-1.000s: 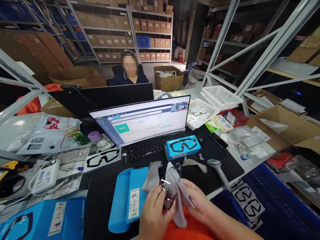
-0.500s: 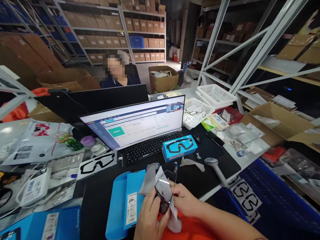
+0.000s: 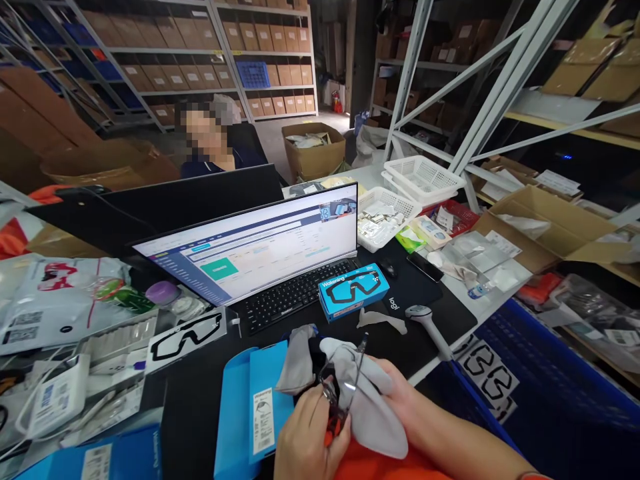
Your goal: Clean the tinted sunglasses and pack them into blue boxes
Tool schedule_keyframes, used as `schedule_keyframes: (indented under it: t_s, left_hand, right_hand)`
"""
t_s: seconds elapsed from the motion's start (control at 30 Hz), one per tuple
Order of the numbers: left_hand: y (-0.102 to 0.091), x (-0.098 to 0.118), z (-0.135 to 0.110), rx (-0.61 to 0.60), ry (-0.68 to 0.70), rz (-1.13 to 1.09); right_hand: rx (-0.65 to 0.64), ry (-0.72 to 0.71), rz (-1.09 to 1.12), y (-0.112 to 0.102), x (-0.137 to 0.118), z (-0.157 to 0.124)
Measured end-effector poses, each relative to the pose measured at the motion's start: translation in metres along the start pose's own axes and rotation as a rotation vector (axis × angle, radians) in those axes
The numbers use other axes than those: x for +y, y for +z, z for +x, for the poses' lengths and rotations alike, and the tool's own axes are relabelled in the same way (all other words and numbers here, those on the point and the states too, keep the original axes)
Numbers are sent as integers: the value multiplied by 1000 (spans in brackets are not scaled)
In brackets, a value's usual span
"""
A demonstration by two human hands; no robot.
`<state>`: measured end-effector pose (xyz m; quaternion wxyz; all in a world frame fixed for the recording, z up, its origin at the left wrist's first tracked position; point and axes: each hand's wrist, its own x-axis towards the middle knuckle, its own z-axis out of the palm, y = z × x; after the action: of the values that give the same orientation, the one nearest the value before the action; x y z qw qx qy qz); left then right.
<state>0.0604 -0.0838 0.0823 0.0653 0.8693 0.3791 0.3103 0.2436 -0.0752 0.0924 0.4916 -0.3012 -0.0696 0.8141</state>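
Note:
My left hand (image 3: 304, 440) pinches a pair of glasses (image 3: 341, 393) by the frame, low in the middle of the view. My right hand (image 3: 400, 393) presses a grey cleaning cloth (image 3: 367, 407) around the lens, its fingers mostly wrapped in the cloth. A second grey cloth (image 3: 297, 357) lies just beyond, on an open light-blue glasses case (image 3: 245, 407) with a white label. A blue goggles box (image 3: 354, 291) sits ahead by the black keyboard (image 3: 290, 300).
A lit monitor (image 3: 250, 243) stands behind the keyboard, and a person sits behind a second screen. A handheld scanner (image 3: 425, 327), a mouse (image 3: 389, 268), white baskets (image 3: 423, 177), an open cardboard box (image 3: 550, 227) and packets lie to the right. Bags and boxes crowd the left.
The view has swung to the right and down a little. My right hand has spread the cloth further over the glasses, and the glasses have turned in my hands.

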Motion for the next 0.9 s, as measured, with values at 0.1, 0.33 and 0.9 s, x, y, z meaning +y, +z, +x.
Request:
schedule_keyframes:
  t_s: [0.1,0.33,0.9]
  left_hand:
    - [2,1,0,-3,-16,-1]
    - [-4,3,7,37,-83,-44]
    - [-18,-42,-15,217,-498,-29]
  right_hand:
    - [-45,-1,-86,3,0,-4]
    - [-11,-137,-284,0,12,-9]
    - [725,-761,-1075,-86,-59,-29]
